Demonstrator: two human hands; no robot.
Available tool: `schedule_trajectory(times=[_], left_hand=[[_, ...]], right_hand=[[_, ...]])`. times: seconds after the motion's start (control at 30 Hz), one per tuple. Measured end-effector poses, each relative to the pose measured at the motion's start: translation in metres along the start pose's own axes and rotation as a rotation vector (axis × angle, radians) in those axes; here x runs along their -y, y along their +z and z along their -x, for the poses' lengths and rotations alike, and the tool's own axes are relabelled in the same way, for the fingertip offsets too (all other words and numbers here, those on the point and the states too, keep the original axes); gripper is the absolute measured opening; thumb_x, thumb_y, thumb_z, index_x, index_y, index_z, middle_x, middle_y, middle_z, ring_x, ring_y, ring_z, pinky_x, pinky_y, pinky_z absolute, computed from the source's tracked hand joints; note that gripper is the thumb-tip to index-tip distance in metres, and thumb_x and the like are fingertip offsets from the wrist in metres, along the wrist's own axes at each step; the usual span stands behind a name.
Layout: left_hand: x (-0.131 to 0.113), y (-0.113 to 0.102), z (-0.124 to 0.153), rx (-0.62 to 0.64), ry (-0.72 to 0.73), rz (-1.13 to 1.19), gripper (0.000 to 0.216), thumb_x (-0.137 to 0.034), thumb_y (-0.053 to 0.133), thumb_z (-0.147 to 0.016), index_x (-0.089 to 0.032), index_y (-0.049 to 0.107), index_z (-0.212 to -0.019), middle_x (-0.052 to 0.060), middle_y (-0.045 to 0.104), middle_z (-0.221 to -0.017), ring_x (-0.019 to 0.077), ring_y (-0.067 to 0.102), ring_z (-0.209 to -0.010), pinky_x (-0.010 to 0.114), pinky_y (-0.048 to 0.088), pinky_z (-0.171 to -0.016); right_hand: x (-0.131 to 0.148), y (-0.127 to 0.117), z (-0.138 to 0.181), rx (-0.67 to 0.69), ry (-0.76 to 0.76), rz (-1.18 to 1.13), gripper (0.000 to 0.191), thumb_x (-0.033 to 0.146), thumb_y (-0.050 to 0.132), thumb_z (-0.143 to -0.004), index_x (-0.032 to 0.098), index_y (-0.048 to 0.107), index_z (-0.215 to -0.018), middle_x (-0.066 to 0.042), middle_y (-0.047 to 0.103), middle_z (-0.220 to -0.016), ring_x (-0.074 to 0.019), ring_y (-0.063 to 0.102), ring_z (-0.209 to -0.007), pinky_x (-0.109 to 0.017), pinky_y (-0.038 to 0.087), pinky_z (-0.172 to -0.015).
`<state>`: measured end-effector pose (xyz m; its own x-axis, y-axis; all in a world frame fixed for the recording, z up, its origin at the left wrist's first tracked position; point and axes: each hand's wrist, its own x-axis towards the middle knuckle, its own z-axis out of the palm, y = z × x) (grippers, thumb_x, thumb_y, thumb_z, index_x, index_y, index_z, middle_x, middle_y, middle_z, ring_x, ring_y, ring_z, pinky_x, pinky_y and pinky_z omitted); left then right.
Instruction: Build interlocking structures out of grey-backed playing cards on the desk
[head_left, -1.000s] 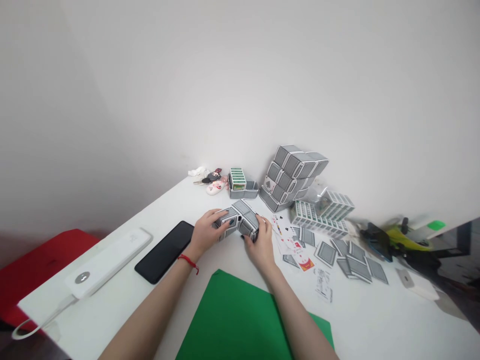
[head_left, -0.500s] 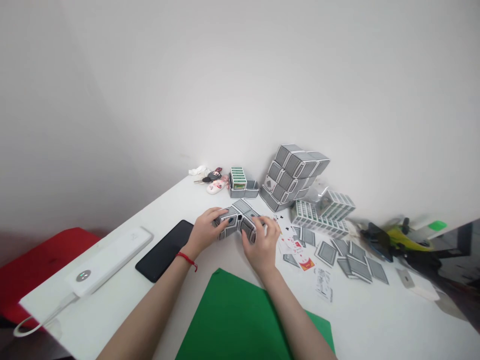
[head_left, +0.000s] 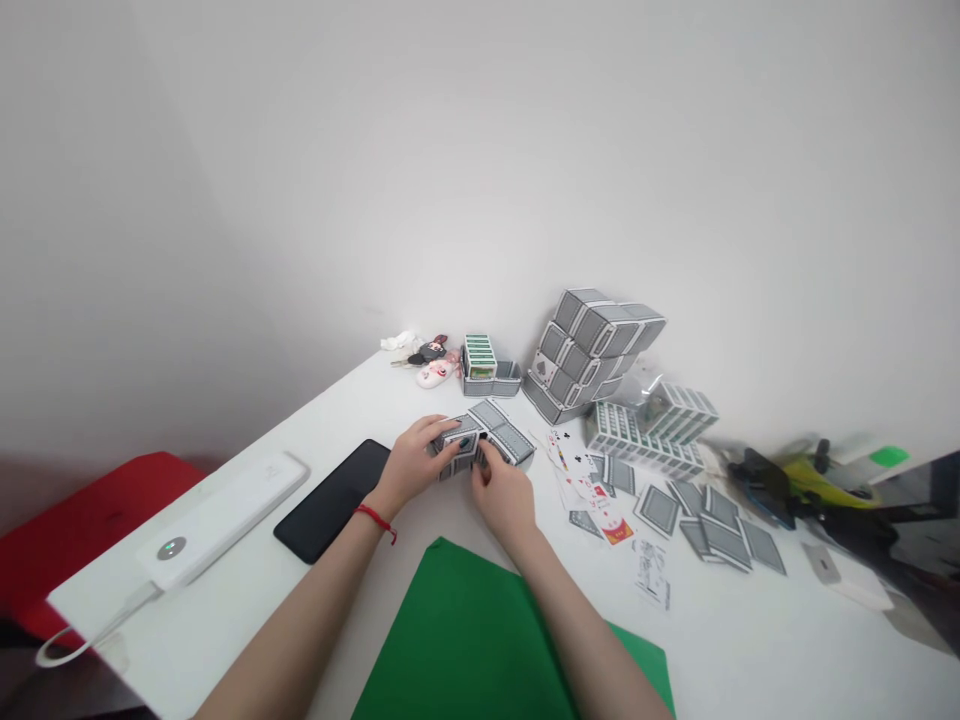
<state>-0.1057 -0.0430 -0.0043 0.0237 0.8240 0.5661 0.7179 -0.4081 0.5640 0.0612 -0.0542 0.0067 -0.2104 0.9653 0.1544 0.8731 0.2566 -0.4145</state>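
Note:
A low block of folded playing cards (head_left: 504, 430) with grey patterned backs rests on the white table in front of me. My left hand (head_left: 412, 462), a red string round its wrist, grips the block's left part, thumb at the near side and fingers over the top. At the near side, close to the middle, my right hand (head_left: 507, 498) has its fingers closed in a pinch against the block. What lies between those fingertips is hidden. Beyond stands a taller stack of card blocks (head_left: 592, 350). Several playing cards (head_left: 600, 500) lie loose to the right.
A smaller card tray (head_left: 491, 385) holds a green-and-white box. Green-striped card boxes (head_left: 645, 440) stand behind the loose cards. On the left lie a black phone (head_left: 334, 500) and a white power bank (head_left: 232, 520) with a cable. A green sheet (head_left: 465, 640) is nearest me.
My right hand has moved from the block's right part to its near side by the middle, and its fingers have closed. My left hand keeps its hold.

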Motion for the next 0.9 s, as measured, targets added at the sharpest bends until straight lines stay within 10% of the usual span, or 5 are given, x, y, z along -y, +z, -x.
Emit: schedule_trajectory(times=[0.9], left_hand=[[0.0023, -0.0014, 0.0030, 0.077, 0.068, 0.045, 0.033, -0.034, 0.051, -0.084, -0.023, 0.054, -0.114, 0.008, 0.056, -0.122, 0.0214, 0.051, -0.115, 0.041, 0.041, -0.099]], right_hand=[[0.0089, -0.0093, -0.0075, -0.030, -0.128, 0.286, 0.024, 0.024, 0.037, -0.092, 0.017, 0.059, -0.087, -0.008, 0.067, -0.080, -0.0163, 0.063, -0.065, -0.022, 0.036, -0.052]])
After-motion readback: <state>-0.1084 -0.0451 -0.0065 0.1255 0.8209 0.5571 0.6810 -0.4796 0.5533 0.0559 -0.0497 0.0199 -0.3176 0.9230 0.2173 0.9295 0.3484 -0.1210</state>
